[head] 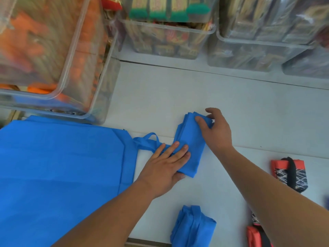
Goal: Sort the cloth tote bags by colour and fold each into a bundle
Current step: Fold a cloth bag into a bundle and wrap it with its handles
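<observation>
Lying at the far left, a flat blue tote bag (62, 166) was spread on the white table (178, 95), and its far edge touched a clear bin (106, 77) holding orange things. A blue handle loop (147, 139) lay between this bag and the left hand (163, 168); it was not clear to which bag it belonged. The left hand's grip was spread, with straight fingers pressing flat on the near part of the folded blue bag (192, 150). The right hand (217, 131) pinched the far end of the same bag, thumb on top and fingers curled round the edge. A blue bundle (194, 227) lay near the front edge. At the right lay a red-and-black bundle (288, 173), well apart from the hands.
</observation>
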